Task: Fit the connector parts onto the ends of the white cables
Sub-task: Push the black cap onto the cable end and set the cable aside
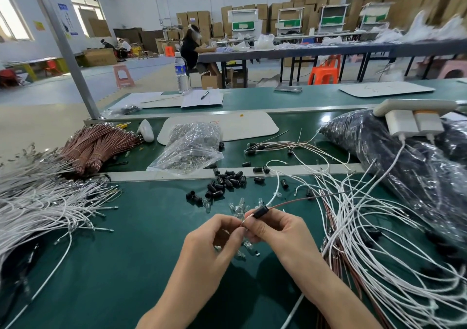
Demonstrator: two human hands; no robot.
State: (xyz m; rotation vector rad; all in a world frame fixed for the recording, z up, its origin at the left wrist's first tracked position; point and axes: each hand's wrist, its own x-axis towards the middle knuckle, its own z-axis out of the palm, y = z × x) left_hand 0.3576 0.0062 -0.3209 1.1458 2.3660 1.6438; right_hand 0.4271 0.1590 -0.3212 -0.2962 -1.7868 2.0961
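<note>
White cable (274, 197), frame centre: right hand (278, 230) pinches its black connector sleeve (260, 212); left hand (214, 237) pinches the wire end. Sleeve apparently mid-fitting; seating next.

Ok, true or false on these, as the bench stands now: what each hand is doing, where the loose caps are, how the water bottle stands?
1. The right hand pinches the black connector sleeve. True.
2. The left hand rests flat on the mat. False: it pinches the wire ends beside the sleeve.
3. Loose black caps lie beyond the hands. True.
4. The water bottle lies on its side. False: it stands upright at the far edge of the bench.
</note>
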